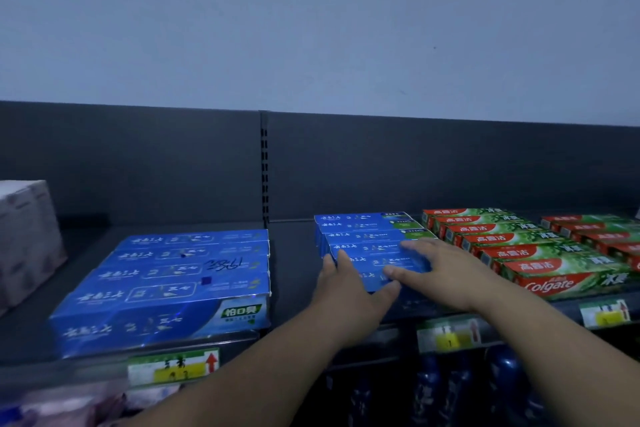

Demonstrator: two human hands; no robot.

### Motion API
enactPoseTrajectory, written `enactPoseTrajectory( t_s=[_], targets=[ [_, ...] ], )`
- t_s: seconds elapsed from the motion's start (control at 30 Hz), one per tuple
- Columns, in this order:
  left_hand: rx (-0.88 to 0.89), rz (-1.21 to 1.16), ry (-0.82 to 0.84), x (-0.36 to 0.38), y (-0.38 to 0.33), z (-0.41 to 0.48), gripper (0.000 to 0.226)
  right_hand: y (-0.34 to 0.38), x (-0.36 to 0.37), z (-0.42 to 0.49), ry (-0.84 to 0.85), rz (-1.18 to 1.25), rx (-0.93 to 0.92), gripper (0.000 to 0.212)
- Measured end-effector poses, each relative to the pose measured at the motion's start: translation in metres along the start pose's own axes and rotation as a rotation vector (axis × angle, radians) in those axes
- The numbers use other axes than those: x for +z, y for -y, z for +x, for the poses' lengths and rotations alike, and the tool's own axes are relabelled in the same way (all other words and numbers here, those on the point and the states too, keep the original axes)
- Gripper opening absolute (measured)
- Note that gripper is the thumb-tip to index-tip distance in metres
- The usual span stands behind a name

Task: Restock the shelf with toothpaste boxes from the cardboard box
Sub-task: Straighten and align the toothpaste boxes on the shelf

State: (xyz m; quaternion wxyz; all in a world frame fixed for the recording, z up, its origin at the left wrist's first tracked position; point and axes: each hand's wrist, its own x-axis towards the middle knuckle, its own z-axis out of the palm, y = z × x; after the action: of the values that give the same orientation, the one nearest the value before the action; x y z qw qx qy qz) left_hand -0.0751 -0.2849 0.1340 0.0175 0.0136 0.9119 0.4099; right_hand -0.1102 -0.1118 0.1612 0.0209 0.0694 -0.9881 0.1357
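Note:
A row of several blue toothpaste boxes (367,236) lies on the dark shelf (294,263) right of the middle upright. My left hand (349,291) holds the left front end of the nearest blue box, thumb under its front edge and fingers up its left side. My right hand (436,270) lies flat on top of the front boxes, fingers stretched toward the left. A shrink-wrapped pack of blue toothpaste boxes (169,284) sits to the left on the same shelf. No cardboard box is in view.
Red-and-green Colgate boxes (540,253) fill the shelf to the right in two rows. A pale wrapped package (24,239) stands at the far left. Price tags (173,367) run along the shelf's front rail. Dark blue bottles (502,385) stand on the shelf below.

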Motion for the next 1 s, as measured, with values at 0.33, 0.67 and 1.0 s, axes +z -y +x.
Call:
enactPoseTrajectory(
  t_s=[0.33, 0.67, 1.0],
  targets=[
    [0.229, 0.110, -0.204, -0.092, 0.037, -0.056, 0.080, 0.113, 0.017, -0.013, -0.089, 0.142, -0.262, 0.069],
    [-0.048, 0.489, -0.447, -0.164, 0.139, -0.096, 0.078, 0.188, 0.052, -0.040, 0.041, 0.150, -0.327, 0.080],
    [-0.052, 0.420, -0.321, -0.163, 0.158, -0.103, 0.083, 0.215, 0.079, -0.052, 0.054, 0.122, -0.228, 0.081]
  ],
)
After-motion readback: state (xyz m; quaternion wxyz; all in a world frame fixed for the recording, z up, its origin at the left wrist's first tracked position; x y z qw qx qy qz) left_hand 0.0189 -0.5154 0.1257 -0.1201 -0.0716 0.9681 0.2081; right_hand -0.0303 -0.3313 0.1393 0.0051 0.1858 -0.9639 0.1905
